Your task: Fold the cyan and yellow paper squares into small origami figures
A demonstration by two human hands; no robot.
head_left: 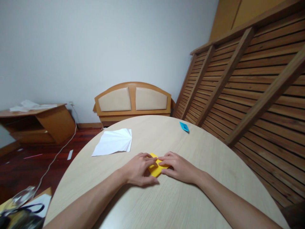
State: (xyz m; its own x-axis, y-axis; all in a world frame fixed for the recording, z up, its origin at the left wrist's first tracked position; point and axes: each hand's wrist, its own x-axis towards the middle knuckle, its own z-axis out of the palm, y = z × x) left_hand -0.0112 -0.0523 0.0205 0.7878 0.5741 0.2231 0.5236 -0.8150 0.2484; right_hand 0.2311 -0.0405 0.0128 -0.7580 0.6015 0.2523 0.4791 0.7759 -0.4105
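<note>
A piece of yellow folded paper (156, 171) lies on the round table (190, 203), between my two hands. My left hand (140, 168) holds it down from the left, with fingertips on its top and the thumb stretched out near its lower edge. From the right, my right hand (177, 167) grips the same paper, index finger across the top and thumb at the near right edge. The fingertips of both hands almost meet over the middle. Fingers cover much of the paper, so its full folded shape is hidden.
A creased white paper sheet (113, 141) lies at the table's left. A small blue folded paper (184, 127) sits near the far right edge. Beyond stand a headboard (133, 84), a slatted wooden frame (228, 82) and a low cabinet (56, 122). A cable (59, 152) crosses the floor.
</note>
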